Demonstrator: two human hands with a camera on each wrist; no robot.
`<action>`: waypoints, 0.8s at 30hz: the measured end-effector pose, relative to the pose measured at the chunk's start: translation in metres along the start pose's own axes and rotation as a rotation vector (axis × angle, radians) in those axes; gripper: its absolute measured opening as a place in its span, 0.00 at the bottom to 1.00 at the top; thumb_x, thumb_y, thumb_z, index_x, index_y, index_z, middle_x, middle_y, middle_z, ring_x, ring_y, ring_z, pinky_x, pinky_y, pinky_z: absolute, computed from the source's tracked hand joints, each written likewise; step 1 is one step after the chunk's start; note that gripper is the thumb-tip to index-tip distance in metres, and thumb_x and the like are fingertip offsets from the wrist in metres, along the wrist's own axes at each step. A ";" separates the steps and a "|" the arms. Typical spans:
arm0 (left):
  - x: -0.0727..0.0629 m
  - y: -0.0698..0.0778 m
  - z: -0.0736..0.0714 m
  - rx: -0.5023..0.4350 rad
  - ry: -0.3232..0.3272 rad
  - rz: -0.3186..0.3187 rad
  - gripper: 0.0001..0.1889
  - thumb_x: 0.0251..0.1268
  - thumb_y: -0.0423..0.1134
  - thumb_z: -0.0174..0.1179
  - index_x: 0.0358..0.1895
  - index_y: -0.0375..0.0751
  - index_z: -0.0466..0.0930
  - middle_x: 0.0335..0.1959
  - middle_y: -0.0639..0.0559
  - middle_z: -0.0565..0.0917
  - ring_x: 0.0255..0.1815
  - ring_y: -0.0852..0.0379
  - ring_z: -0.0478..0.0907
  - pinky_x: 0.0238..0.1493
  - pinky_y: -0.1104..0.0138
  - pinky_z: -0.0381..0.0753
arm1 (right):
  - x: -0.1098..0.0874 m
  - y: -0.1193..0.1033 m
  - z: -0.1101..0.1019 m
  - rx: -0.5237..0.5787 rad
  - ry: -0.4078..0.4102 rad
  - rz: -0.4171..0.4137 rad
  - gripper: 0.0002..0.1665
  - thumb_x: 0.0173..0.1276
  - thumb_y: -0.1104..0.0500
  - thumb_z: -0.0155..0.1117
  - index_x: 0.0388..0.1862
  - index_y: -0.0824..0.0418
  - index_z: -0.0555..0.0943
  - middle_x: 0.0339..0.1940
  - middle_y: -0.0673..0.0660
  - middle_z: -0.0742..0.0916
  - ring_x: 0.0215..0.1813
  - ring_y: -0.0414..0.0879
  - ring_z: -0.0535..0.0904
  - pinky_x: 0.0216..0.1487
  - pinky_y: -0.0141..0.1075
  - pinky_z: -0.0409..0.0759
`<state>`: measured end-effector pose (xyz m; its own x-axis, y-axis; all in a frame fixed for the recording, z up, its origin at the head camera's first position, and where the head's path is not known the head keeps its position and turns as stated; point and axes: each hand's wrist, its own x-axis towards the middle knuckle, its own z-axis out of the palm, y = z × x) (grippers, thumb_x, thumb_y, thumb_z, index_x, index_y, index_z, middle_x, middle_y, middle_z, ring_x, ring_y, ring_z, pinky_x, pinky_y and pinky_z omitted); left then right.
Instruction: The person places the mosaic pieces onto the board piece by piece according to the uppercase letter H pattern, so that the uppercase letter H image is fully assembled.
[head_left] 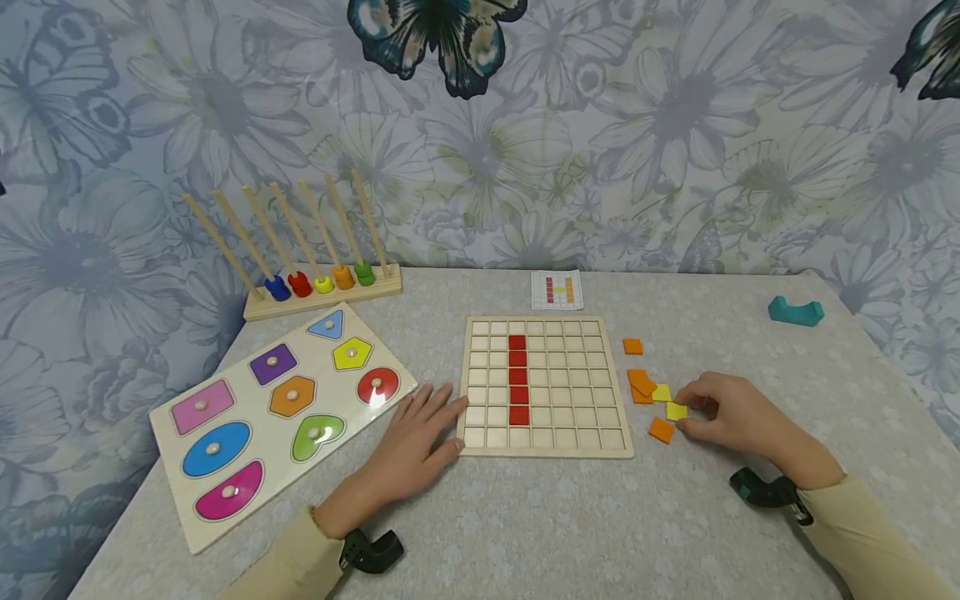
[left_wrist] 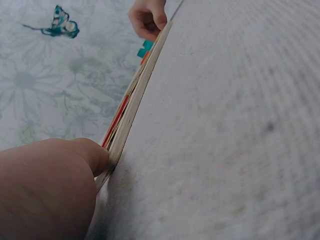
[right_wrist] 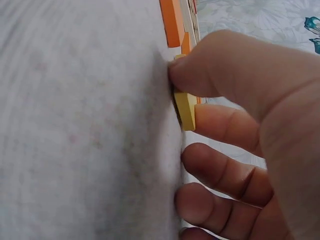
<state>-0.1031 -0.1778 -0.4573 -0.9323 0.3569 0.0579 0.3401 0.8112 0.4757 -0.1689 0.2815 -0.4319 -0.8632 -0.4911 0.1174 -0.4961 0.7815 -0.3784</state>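
Note:
My right hand (head_left: 738, 417) pinches a yellow square tile (right_wrist: 185, 111) between thumb and index finger, low over the table; the other fingers are loosely bent. Beside it lie another yellow tile (head_left: 662, 392) and several orange tiles (head_left: 661, 430), two of them overlapping. A wooden grid board (head_left: 577, 447) lies in the middle, with a column of several red tiles (head_left: 518, 377) set in its squares. Spread out flat, my left hand (head_left: 412, 450) rests on the table, its thumb and fingertips touching the board's left edge.
A small pattern card (head_left: 557, 305) lies behind the board. At left are a knob puzzle board (head_left: 281, 450) with coloured shapes and a peg stand (head_left: 277, 310) with coloured rings. A teal curved block (head_left: 796, 312) sits far right, and a patterned wall (head_left: 480, 183) rises behind the table.

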 end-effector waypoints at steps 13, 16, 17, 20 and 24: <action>0.000 0.000 -0.002 -0.006 -0.003 -0.001 0.30 0.71 0.46 0.58 0.75 0.44 0.70 0.80 0.37 0.63 0.83 0.32 0.51 0.79 0.35 0.47 | 0.000 -0.001 0.001 -0.006 0.017 0.022 0.12 0.52 0.61 0.79 0.37 0.58 0.88 0.27 0.44 0.82 0.29 0.32 0.69 0.30 0.28 0.72; 0.000 0.001 -0.002 -0.007 0.000 0.002 0.30 0.71 0.46 0.58 0.75 0.44 0.70 0.80 0.37 0.63 0.83 0.31 0.51 0.79 0.35 0.47 | 0.000 -0.001 0.001 -0.013 0.025 0.021 0.12 0.52 0.61 0.78 0.36 0.58 0.87 0.27 0.44 0.82 0.29 0.32 0.69 0.29 0.28 0.72; 0.000 0.000 -0.002 -0.008 0.000 0.002 0.30 0.71 0.46 0.58 0.75 0.44 0.70 0.80 0.37 0.63 0.83 0.31 0.51 0.79 0.34 0.47 | 0.000 -0.001 0.001 -0.014 0.027 0.017 0.12 0.51 0.61 0.78 0.36 0.58 0.87 0.27 0.44 0.82 0.29 0.32 0.69 0.29 0.29 0.72; -0.001 0.000 -0.001 -0.008 0.011 0.007 0.30 0.71 0.46 0.58 0.74 0.44 0.70 0.79 0.36 0.64 0.83 0.31 0.52 0.79 0.34 0.48 | 0.000 0.000 0.002 -0.013 0.039 0.001 0.12 0.51 0.61 0.79 0.36 0.58 0.88 0.27 0.44 0.82 0.29 0.31 0.68 0.29 0.29 0.72; -0.001 0.000 0.001 -0.009 0.019 0.011 0.30 0.71 0.45 0.58 0.74 0.44 0.71 0.79 0.36 0.65 0.82 0.30 0.52 0.78 0.34 0.48 | 0.000 0.001 0.003 -0.008 0.064 -0.024 0.13 0.50 0.61 0.80 0.35 0.57 0.88 0.27 0.43 0.82 0.28 0.29 0.67 0.28 0.28 0.71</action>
<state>-0.1025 -0.1777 -0.4578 -0.9306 0.3572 0.0800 0.3497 0.8028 0.4830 -0.1691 0.2810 -0.4347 -0.8552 -0.4842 0.1848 -0.5170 0.7731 -0.3673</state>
